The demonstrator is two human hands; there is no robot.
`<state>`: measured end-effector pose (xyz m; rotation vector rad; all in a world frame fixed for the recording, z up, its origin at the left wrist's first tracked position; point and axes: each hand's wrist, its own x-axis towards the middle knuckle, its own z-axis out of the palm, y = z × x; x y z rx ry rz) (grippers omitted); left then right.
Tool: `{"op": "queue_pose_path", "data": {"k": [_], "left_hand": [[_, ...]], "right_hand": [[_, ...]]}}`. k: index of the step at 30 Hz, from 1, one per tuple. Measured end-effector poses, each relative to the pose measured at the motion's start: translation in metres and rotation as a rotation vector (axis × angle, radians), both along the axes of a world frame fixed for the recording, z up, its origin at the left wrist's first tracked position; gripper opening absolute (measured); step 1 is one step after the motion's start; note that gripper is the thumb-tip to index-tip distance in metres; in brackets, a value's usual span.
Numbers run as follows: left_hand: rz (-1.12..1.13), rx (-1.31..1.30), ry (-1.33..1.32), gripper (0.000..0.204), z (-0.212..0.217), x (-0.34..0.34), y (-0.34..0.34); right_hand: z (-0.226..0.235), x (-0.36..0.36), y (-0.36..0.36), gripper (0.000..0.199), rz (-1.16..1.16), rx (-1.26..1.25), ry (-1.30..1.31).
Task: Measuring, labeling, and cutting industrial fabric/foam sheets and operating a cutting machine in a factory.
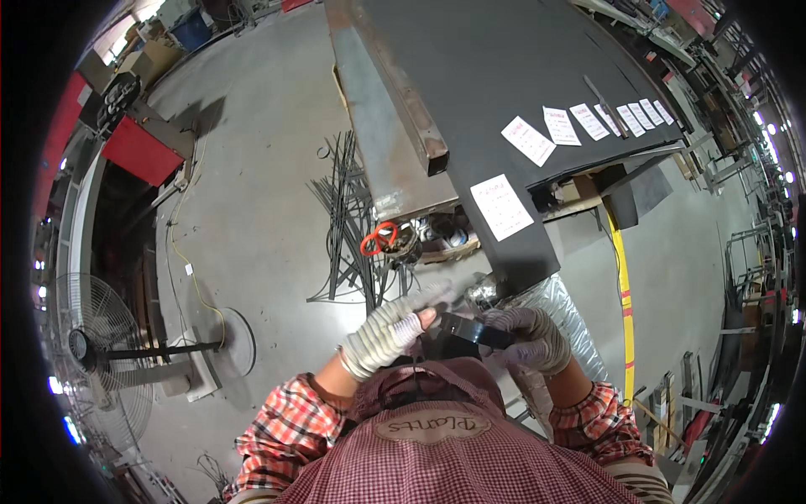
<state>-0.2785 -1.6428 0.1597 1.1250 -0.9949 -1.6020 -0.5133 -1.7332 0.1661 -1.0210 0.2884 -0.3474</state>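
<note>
Both my hands wear pale striped knit work gloves and are close together in front of my body. My right hand [537,338] is closed round one end of a small, flat, glossy black piece [472,329] whose exact kind I cannot make out. On its other side, my left hand [395,330] has its fingers stretched out, slightly blurred at the tips. The bare left thumb tip is beside the black piece; whether it touches is unclear. Just beyond the hands stands a container of small dark parts [405,247] with red-handled scissors [378,239] in it.
Ahead stands a dark-topped workbench [504,59] with white printed cards [502,207] and a rusty metal bar [411,109]. Black strips [344,218] lie heaped on the floor at its left. A standing fan [101,344] is at left; yellow tape [623,294] runs along the right.
</note>
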Motion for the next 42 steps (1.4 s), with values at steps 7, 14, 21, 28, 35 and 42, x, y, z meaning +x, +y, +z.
{"op": "queue_pose_path", "data": {"k": [7, 14, 21, 28, 35, 42], "left_hand": [[0.133, 0.033, -0.059, 0.037, 0.028, -0.012, -0.016], [0.189, -0.239, -0.508, 0.017, 0.031, -0.013, -0.024], [0.07, -0.102, -0.199, 0.012, 0.003, -0.02, -0.032], [0.38, 0.037, -0.277, 0.013, -0.018, -0.021, -0.097], [0.424, 0.092, -0.057, 0.011, -0.15, -0.046, -0.143], [0.331, 0.218, 0.558, 0.067, -0.176, -0.087, -0.156]], "right_hand": [[-0.002, -0.005, -0.005, 0.043, -0.199, -0.834, 0.042], [0.016, -0.01, -0.014, 0.043, -0.226, -1.16, 0.125], [0.047, -0.003, -0.052, 0.039, -0.03, -1.189, 0.22], [0.079, -0.025, -0.221, 0.036, 0.247, -1.297, 0.944], [-0.16, -0.051, -0.26, 0.02, 0.1, -1.183, 0.64], [-0.286, -0.079, -0.214, 0.044, -0.036, -0.395, 0.421]]}}
